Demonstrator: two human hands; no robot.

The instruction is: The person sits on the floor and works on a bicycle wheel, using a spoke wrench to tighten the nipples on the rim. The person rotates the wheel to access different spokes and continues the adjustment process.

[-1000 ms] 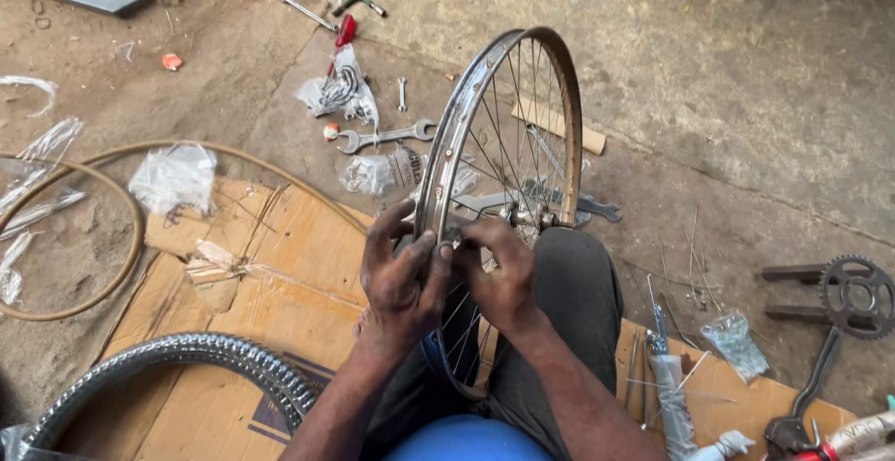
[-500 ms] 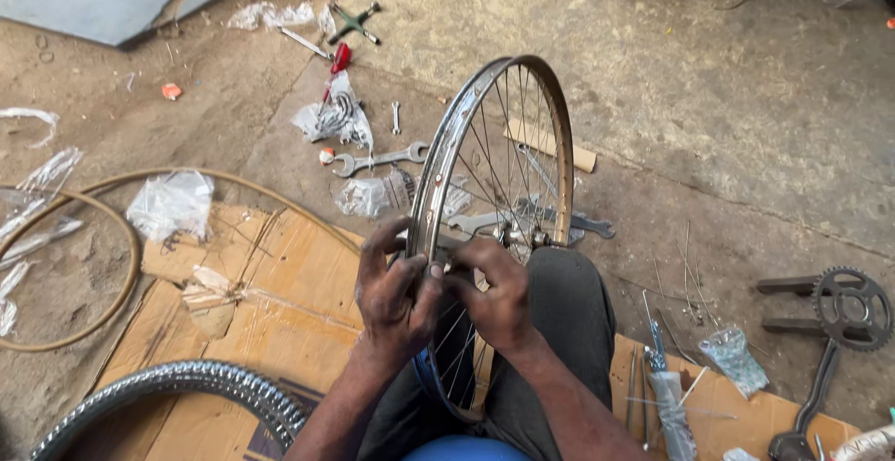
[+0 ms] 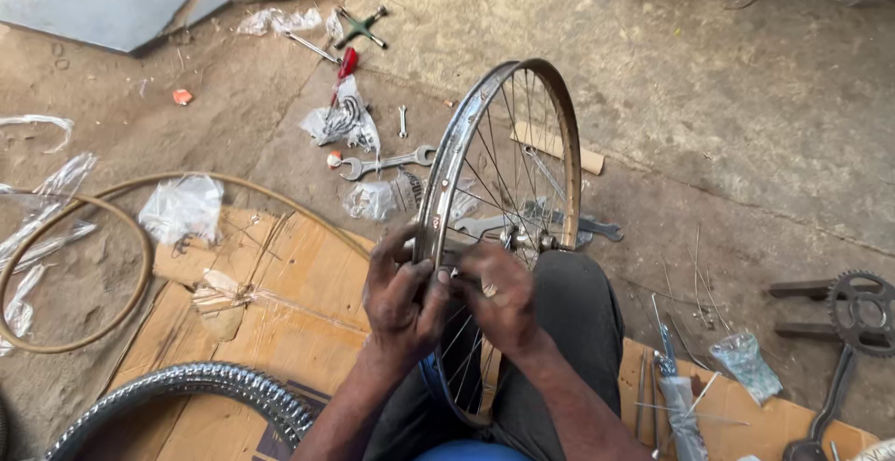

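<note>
Head view: I see my left hand (image 3: pixel 403 295) and right hand (image 3: pixel 499 298) both gripping the upright silver spoked bicycle wheel rim (image 3: pixel 447 158), standing on my lap. Clear plastic bags (image 3: pixel 184 207) with small parts inside lie on the dirt floor (image 3: pixel 727 107).

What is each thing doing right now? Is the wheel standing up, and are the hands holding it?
Spoked wheel: upright, held at its rim.
Left hand: gripping the rim.
Right hand: fingers at the rim and spokes.
Spanner: lying flat on the ground.
Crank with chainring: lying on the ground.

hands (image 3: pixel 452 298) gripping spoked wheel rim (image 3: pixel 499 200)
</note>
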